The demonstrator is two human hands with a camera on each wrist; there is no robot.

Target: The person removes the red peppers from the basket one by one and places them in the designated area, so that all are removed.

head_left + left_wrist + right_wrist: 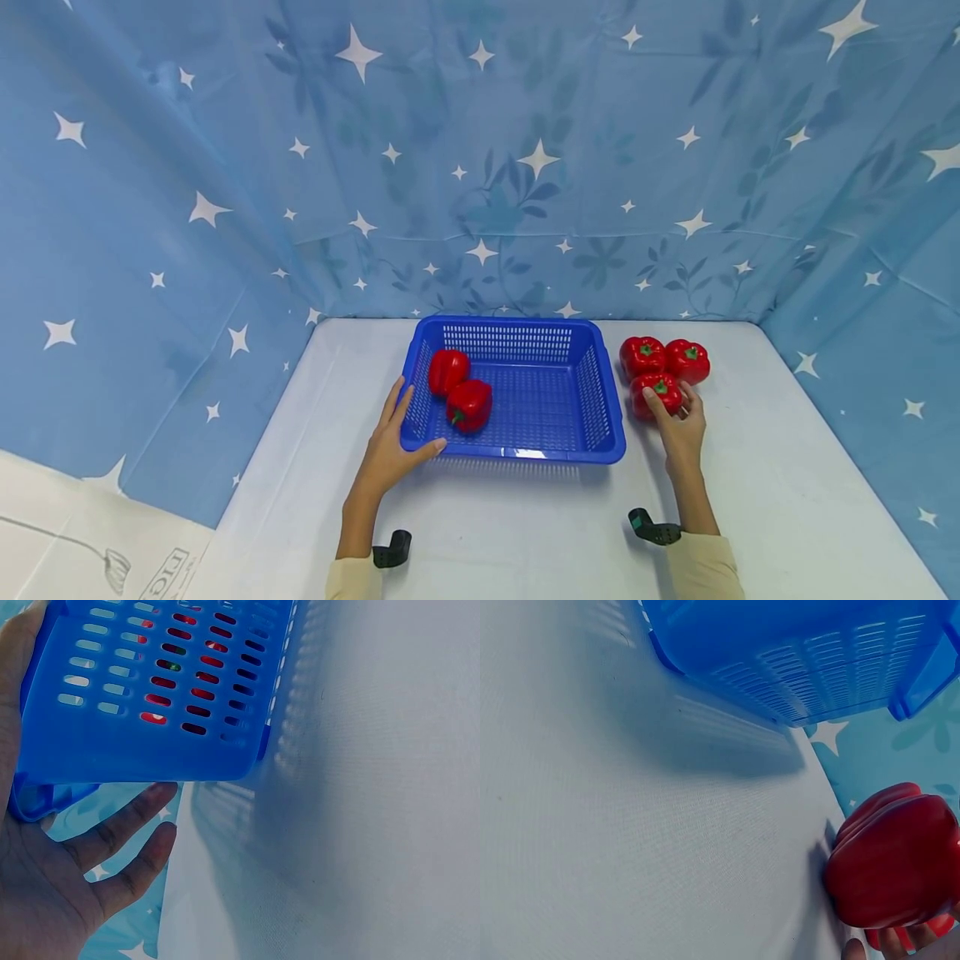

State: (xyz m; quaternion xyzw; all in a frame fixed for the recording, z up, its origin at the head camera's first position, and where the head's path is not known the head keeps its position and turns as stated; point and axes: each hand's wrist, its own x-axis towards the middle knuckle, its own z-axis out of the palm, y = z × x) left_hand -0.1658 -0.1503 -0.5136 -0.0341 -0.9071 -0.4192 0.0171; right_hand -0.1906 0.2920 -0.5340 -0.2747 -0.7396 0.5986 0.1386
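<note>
A blue plastic basket [510,455] with slotted walls holds two red bell peppers, one at the back left [448,372] and one in front of it [470,407]. My left hand [388,454] rests at its front left corner, thumb on the front rim and the other fingers stretched along the left side. In the left wrist view, two fingers spread out free of the basket [142,761]. Right of the basket, my right hand [681,433] grips the nearest red bell pepper [654,390] between thumb and fingers. That pepper [892,862] shows large in the right wrist view.
Two more red bell peppers, one on the left [642,355] and one on the right [687,360], sit just behind the gripped one. A white table [517,533] carries everything. Blue star-patterned curtains [480,167] stand behind it and at both sides.
</note>
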